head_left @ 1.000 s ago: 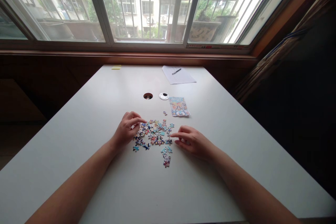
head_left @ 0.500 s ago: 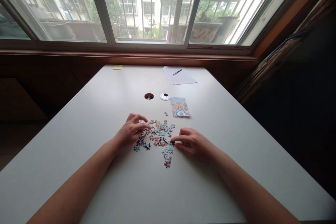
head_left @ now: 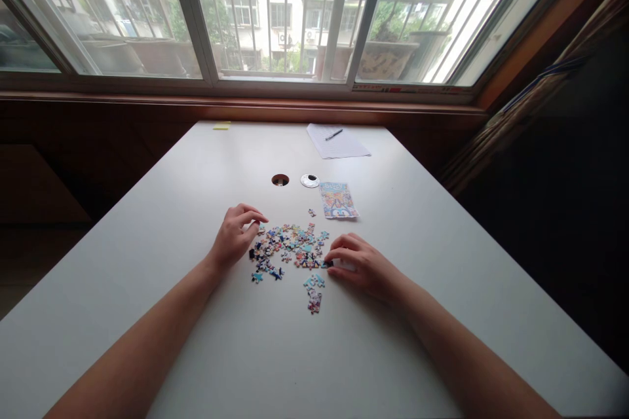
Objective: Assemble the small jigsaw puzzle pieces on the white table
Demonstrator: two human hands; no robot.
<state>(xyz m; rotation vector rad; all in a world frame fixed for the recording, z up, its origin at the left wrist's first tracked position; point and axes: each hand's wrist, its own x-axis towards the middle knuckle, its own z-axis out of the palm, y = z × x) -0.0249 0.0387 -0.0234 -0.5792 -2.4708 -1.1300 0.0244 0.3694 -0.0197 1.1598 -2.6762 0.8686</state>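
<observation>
Jigsaw pieces lie in a messy heap at the middle of the frame, flat on a white table. They have lots of colors: blue, red, yellow, white and black. Two bare arms reach in from the bottom corners.

The left hand is just left of the heap. Its fingers are loose and bent, with a gap between thumb and pointing finger, and they grip nothing. The fingertips are over the upper left edge of the heap.

The right hand is at the right side of the heap. Its thumb and pointing finger are at a small dark piece, next to a row of pieces. The piece is too tiny to tell if they pinch it or only touch it.

Below the row are some light blue pieces, and under those a small purple and red clump. One lone piece sits above the heap. Up and to the right of it is a bright picture sheet.

Higher up are a round hole and a round cover. Near the top edge of the table, a pen lies on white paper, and yellow sticky notes lie further left.
</observation>
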